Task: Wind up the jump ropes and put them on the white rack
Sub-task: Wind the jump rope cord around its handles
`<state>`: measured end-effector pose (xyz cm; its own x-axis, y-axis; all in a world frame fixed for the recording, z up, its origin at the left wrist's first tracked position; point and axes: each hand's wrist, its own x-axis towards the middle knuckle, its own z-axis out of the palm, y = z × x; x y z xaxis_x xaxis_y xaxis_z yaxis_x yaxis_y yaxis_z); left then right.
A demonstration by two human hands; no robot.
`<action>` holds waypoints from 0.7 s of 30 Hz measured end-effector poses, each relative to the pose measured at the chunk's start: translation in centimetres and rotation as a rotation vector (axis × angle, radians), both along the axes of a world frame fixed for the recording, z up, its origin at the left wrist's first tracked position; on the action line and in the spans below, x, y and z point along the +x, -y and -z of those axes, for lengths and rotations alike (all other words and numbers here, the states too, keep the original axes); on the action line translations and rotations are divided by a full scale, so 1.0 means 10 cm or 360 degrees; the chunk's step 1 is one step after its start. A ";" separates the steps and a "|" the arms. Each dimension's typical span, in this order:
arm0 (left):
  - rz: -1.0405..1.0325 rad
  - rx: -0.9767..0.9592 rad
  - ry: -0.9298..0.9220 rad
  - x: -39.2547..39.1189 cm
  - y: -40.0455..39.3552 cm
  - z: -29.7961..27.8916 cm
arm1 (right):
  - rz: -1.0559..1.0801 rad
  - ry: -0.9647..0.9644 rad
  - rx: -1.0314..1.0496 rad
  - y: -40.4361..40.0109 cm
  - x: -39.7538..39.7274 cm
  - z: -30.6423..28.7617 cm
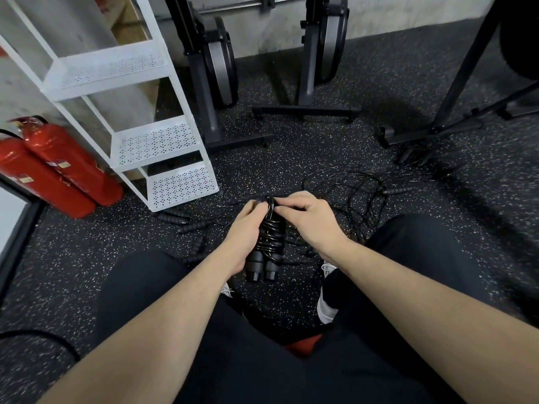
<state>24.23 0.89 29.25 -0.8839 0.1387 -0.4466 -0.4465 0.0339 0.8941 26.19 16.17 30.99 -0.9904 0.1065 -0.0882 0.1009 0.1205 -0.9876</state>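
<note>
A black jump rope (pixel 269 243) is held in front of my knees, its cord coiled around its two handles, which lie side by side. My left hand (pixel 245 231) grips the bundle along its left side. My right hand (pixel 306 217) pinches the cord at the top end of the bundle. Behind my hands a tangle of loose black ropes (pixel 355 199) lies on the floor. Several more black handles (pixel 186 223) lie to the left. The white rack (pixel 163 141) with perforated shelves stands at the upper left; nothing lies on the shelves I can see.
Two red fire extinguishers (pixel 58 170) lean left of the rack. Black machine frames (pixel 306 109) stand at the back, and another stand foot (pixel 423 132) at the right. The floor is dark speckled rubber. My legs in dark trousers fill the foreground.
</note>
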 end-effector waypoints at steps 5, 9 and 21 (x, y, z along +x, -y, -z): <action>-0.0038 -0.0059 -0.0077 0.02 -0.02 0.01 | -0.0018 0.0027 0.0100 0.04 0.02 -0.03; 0.0004 -0.0062 0.0024 0.01 0.03 -0.01 | -0.0127 0.0044 0.0179 0.04 0.04 -0.02; -0.0156 -0.0116 0.0038 0.03 -0.07 0.05 | 0.0023 0.0057 0.0192 0.07 0.06 -0.05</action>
<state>24.51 1.55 28.78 -0.8807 0.0188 -0.4732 -0.4717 0.0537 0.8801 26.82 15.42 31.50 -0.9851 0.1325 -0.1094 0.1386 0.2367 -0.9617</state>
